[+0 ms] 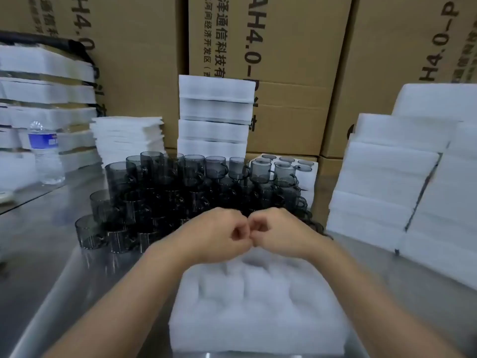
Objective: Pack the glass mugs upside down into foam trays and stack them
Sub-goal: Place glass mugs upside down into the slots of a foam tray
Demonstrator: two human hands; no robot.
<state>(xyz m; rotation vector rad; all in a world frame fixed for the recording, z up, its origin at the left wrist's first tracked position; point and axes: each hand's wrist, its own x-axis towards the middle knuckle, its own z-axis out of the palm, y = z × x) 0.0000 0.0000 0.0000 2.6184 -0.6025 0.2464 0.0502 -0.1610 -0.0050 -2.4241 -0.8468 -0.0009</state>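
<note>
A white foam tray (258, 313) with round pockets lies on the metal table right in front of me; its pockets look empty. Behind it stands a big pile of smoky grey glass mugs (180, 187), stacked in tiers. My left hand (219, 235) and my right hand (277, 232) hover side by side above the tray's far edge, fingers curled into loose fists, knuckles touching each other. Neither hand holds a mug. A filled tray (305, 171) showing mug bottoms sits at the back right of the pile.
A stack of packed foam trays (215, 117) rises behind the mugs. Thin foam sheets (129, 138) lie at the back left, next to a water bottle (46, 153). More foam trays (402, 182) are piled on the right. Cardboard boxes (284, 60) wall off the back.
</note>
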